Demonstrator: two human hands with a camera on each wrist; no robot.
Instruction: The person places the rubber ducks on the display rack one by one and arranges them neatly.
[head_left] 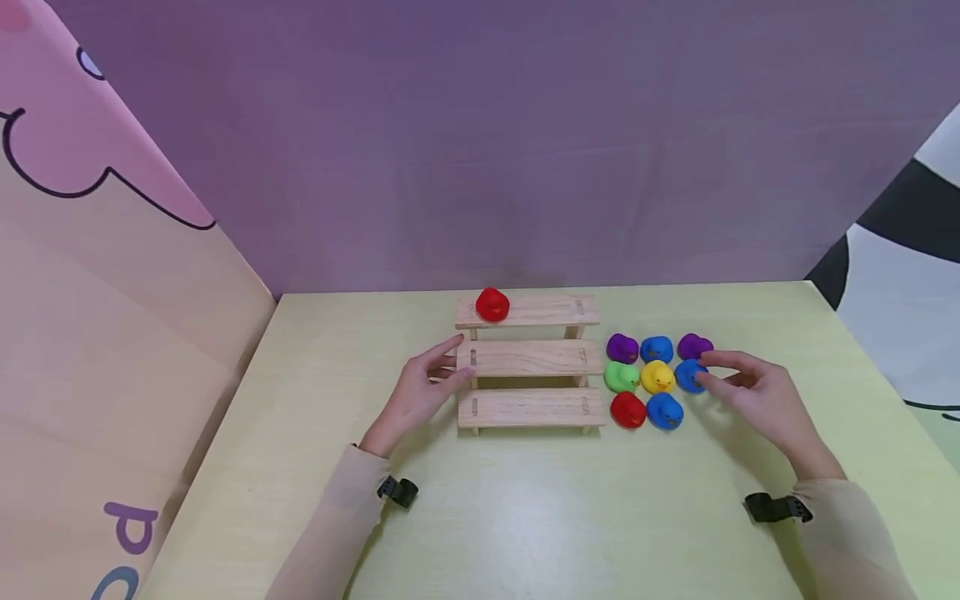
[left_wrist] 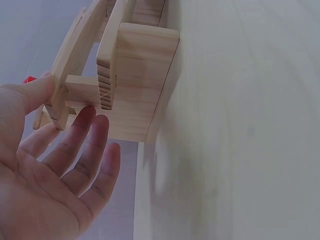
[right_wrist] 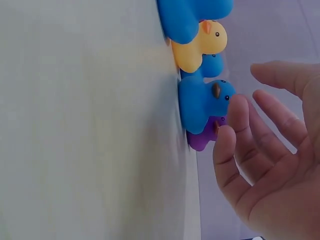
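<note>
A three-step wooden stand (head_left: 536, 358) is on the table, with a red rubber duck (head_left: 492, 305) on its top step. My left hand (head_left: 420, 392) grips the left end of the middle step between thumb and index finger; its other fingers are loosely bent beside the stand, as the left wrist view shows. Right of the stand, rubber ducks are grouped in rows. My right hand (head_left: 757, 400) hovers at the right side of the group, thumb and fingers apart, close to a blue duck (right_wrist: 200, 102). Nothing is held in it.
The group has a yellow duck (head_left: 657, 377), a green duck (head_left: 622, 377), a second red duck (head_left: 627, 410), two purple ducks and more blue ones. A purple wall (head_left: 480, 150) stands behind the table. Patterned panels flank the left and right sides.
</note>
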